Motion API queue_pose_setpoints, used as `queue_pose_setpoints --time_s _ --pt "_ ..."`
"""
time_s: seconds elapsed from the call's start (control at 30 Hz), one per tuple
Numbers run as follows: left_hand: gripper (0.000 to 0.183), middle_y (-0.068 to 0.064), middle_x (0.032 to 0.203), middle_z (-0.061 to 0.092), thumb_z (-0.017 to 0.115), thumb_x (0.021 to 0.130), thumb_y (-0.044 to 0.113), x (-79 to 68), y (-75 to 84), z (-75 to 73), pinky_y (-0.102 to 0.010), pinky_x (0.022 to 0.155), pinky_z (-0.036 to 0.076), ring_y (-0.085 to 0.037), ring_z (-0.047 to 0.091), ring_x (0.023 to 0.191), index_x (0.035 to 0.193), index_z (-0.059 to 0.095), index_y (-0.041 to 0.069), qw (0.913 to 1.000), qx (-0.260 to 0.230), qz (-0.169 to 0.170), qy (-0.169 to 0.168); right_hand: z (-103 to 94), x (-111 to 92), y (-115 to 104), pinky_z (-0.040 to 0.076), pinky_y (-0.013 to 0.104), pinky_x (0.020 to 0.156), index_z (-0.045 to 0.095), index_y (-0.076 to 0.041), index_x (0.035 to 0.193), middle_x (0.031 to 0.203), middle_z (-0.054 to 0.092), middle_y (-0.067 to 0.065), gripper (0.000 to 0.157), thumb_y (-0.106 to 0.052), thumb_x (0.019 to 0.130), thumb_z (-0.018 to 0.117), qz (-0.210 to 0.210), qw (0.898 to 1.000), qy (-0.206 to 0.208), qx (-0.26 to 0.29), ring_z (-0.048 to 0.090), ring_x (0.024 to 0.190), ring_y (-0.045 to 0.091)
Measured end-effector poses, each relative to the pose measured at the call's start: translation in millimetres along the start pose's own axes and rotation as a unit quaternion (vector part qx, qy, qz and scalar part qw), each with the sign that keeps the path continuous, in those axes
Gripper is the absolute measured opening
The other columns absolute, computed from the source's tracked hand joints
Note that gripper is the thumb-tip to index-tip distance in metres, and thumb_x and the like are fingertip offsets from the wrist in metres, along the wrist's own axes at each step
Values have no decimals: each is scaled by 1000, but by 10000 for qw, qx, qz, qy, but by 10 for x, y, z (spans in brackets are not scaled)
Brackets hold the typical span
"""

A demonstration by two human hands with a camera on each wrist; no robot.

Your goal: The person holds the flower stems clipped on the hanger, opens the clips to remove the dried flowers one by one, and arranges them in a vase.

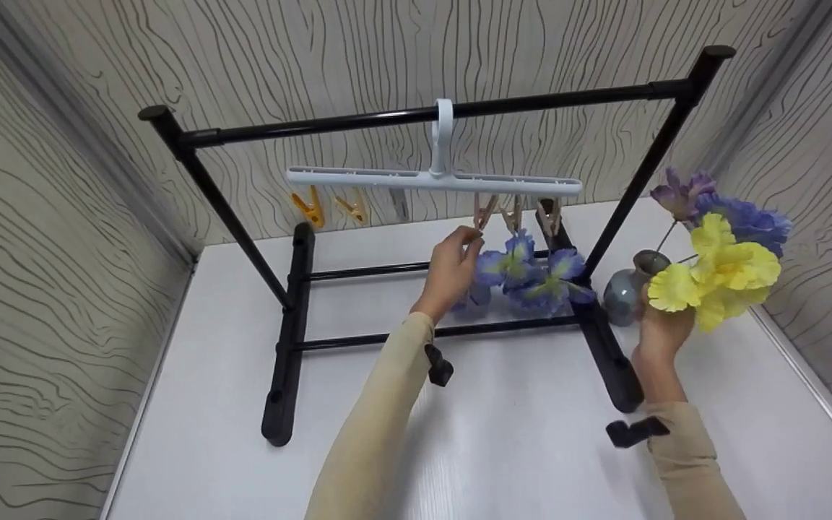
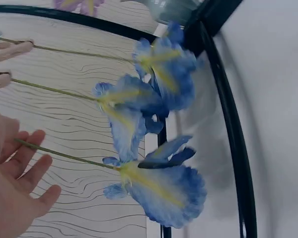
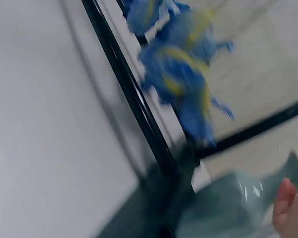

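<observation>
My left hand [image 1: 452,267] reaches up to the lower end of a pink clothespin [image 1: 484,209] under the hanger. It pinches the thin stem of a blue iris [image 2: 159,191], the other fingers fanned out. Two more blue irises [image 2: 166,74] hang head-down beside it, their stems in clothespins [image 1: 512,214]. At the right, my right hand [image 1: 661,336] is beside a grey-blue vase [image 1: 622,296], partly hidden by a yellow flower [image 1: 730,267]. Its fingertips [image 3: 284,196] overlap the vase's neck in the right wrist view; I cannot tell whether they grip it.
A black rack [image 1: 358,119] stands on the white table [image 1: 503,433], carrying a pale blue hanger [image 1: 387,178]. Orange clothespins [image 1: 309,207] hang at the hanger's left end. Purple and blue flowers [image 1: 744,220] rise above the vase. Wood-patterned panels [image 1: 48,289] enclose the table.
</observation>
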State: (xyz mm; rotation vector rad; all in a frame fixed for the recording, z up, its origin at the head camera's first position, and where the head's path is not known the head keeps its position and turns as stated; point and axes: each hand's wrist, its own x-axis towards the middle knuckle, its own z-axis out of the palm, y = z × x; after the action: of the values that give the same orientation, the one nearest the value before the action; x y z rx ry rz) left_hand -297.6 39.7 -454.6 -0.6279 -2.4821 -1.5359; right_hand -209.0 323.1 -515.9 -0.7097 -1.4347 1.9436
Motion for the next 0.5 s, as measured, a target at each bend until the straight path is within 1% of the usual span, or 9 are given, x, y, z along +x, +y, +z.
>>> queue_pose_setpoints --time_s 0.03,0.07,0.1,0.13,0.17,0.27,0.37,0.43,0.5 --pt "20 -13 115 72 55 108 10 -32 -13 -4 -31 91 53 -24 69 103 120 67 -1 9999 13 69 110 44 -130 25 53 17 68 58 -10 105 81 63 -7 12 -1 100 65 165 9993 -322 -12 61 72 4" --pt "18 -12 110 74 55 108 9 -57 -24 -11 -30 89 54 -22 70 101 116 68 -1 9996 20 146 234 93 -269 45 55 19 66 57 -7 104 81 64 -5 9 -1 101 62 305 9973 -674 10 63 72 6" --pt "17 -11 107 74 55 108 9 -80 -35 -16 -29 86 55 -21 71 98 113 69 0 9992 -2 205 342 145 -405 57 56 21 65 56 -4 105 81 66 -1 6 -2 103 61 427 9931 -1088 -27 65 71 9" --pt "16 -10 103 75 56 108 8 -102 -41 -20 -27 84 55 -19 72 95 110 70 0 9987 -22 250 438 203 -538 60 57 22 66 55 0 105 81 67 1 4 -2 104 58 505 9877 -1474 -101 67 73 10" --pt "16 -11 102 75 56 107 8 -123 -45 -25 -27 82 55 -18 72 93 108 70 0 9982 -37 303 524 264 -656 59 58 24 68 55 4 104 82 68 2 6 -1 105 57 474 9826 -1790 -163 68 75 12" --pt "15 -11 98 77 59 107 9 -179 -61 -41 -25 78 55 -14 72 88 104 71 1 9969 -73 423 654 450 -903 4 59 26 71 58 9 103 85 71 6 13 -3 106 55 78 9701 -2409 -295 71 80 16" --pt "16 -11 96 77 61 106 11 -233 -75 -59 -26 76 55 -14 72 86 102 73 1 9962 -50 553 665 633 -1044 -109 60 30 78 62 10 104 91 73 9 15 -3 107 54 -437 9564 -2877 -247 73 87 19" --pt "16 -9 94 77 61 105 11 -264 -80 -72 -26 77 56 -15 72 85 101 74 2 9957 -11 643 665 747 -1119 -201 60 34 85 63 12 112 102 74 14 19 -4 108 53 -694 9415 -3293 -184 73 97 20" --pt "17 -9 93 77 61 106 12 -293 -80 -79 -27 77 57 -16 73 85 101 74 2 9955 -37 686 654 853 -1193 -279 57 38 94 59 14 124 116 71 20 26 -6 108 52 -847 9236 -3736 -118 70 109 20"
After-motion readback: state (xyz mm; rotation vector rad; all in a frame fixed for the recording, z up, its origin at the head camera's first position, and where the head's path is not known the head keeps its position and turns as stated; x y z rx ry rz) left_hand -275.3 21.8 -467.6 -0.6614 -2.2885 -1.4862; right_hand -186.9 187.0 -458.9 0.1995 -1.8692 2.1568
